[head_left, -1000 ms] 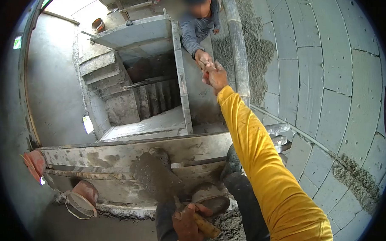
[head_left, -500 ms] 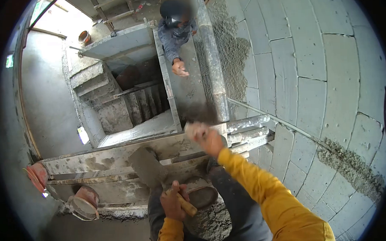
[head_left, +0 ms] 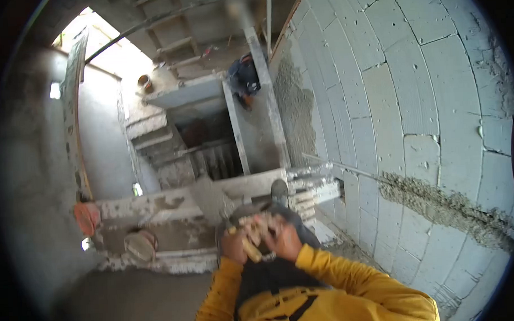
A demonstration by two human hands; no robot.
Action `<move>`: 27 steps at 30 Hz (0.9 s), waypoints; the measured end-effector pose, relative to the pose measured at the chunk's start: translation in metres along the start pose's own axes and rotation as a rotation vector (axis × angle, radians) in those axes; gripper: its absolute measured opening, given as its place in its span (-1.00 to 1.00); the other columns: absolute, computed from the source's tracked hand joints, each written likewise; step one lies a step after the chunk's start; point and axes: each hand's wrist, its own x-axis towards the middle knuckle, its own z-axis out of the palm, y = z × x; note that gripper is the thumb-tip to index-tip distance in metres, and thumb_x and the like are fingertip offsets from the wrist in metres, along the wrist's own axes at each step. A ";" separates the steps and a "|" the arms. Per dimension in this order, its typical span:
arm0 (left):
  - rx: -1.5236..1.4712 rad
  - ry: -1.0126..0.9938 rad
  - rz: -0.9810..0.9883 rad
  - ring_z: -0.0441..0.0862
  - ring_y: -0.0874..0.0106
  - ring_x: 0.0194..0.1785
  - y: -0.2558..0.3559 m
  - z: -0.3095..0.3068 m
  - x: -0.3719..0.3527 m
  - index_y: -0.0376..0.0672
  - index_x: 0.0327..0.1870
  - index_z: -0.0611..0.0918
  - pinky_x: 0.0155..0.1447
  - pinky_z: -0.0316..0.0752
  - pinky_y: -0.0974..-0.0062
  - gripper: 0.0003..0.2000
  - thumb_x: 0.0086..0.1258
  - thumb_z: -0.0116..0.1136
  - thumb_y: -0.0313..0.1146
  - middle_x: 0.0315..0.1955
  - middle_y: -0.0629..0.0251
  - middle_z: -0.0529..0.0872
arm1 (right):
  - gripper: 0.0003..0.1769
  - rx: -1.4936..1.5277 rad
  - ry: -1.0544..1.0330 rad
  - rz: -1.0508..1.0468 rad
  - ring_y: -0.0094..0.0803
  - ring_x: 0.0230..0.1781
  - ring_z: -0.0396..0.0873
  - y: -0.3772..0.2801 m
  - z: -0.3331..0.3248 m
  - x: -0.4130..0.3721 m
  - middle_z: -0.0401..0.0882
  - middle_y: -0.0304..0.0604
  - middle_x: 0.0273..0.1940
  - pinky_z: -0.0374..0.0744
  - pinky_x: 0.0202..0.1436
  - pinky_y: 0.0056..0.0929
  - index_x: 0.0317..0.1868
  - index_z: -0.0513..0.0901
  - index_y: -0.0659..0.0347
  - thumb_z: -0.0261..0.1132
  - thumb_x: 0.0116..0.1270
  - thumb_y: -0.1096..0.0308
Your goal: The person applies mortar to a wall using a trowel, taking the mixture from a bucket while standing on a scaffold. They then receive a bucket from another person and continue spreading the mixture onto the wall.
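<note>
My left hand (head_left: pixel 234 244) is closed round the wooden handle (head_left: pixel 252 249) of a trowel, whose flat grey blade (head_left: pixel 211 199) points up and left over the planks. Close beside it is my right hand (head_left: pixel 283 240), its fingers bent near the handle and blurred. Whether it holds anything cannot be made out. Both hands are in front of my lap, above a dark round bucket that they partly hide.
A co-worker (head_left: pixel 244 76) is bent over on the walkway ahead. Stairs (head_left: pixel 154 136) drop into an opening at the left. Two buckets, one red (head_left: pixel 87 218) and one pale (head_left: pixel 140 245), stand at the planks' left end. A block wall (head_left: pixel 391 99) rises at right.
My right hand has come back from its forward reach to beside my left hand. The view has shifted. The co-worker, whose hand was stretched out, is now bent lower.
</note>
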 end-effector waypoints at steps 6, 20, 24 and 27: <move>-0.264 0.025 0.155 0.72 0.48 -0.26 0.077 0.052 -0.086 -0.33 -0.08 0.66 -0.15 0.65 0.51 -0.84 0.36 0.33 -0.57 -0.21 0.27 0.76 | -0.40 1.015 0.080 0.393 -0.65 -0.23 0.61 -0.070 -0.067 -0.007 0.71 -0.21 -0.11 0.60 -0.23 -0.66 0.38 0.30 0.40 0.35 0.43 0.52; -0.315 -0.048 0.433 0.74 0.30 0.05 0.106 0.083 -0.228 -0.50 0.06 0.59 0.13 0.67 0.38 -0.73 0.37 0.27 -0.65 0.07 -0.03 0.72 | -0.69 0.250 -0.411 -0.085 -0.25 -0.37 0.56 -0.167 -0.164 -0.032 0.65 0.02 -0.37 0.53 -0.19 -0.26 -0.11 0.71 0.31 0.39 0.42 0.18; 0.070 0.035 0.737 0.75 0.33 0.00 0.091 0.063 -0.258 -0.45 0.06 0.62 0.08 0.70 0.40 -0.71 0.32 0.29 -0.67 0.00 0.03 0.74 | -0.73 0.235 -0.503 -0.153 -0.36 -0.39 0.54 -0.180 -0.148 -0.038 0.64 -0.06 -0.38 0.52 -0.23 -0.31 -0.17 0.72 0.29 0.38 0.42 0.20; -0.306 0.233 0.473 0.75 0.43 -0.12 0.071 0.051 -0.265 -0.39 0.06 0.64 -0.03 0.69 0.47 -0.66 0.23 0.34 -0.69 -0.13 0.16 0.76 | -0.80 0.209 -0.542 -0.171 -0.52 -0.42 0.49 -0.191 -0.128 -0.042 0.66 -0.18 -0.38 0.48 -0.31 -0.42 -0.21 0.73 0.26 0.38 0.41 0.27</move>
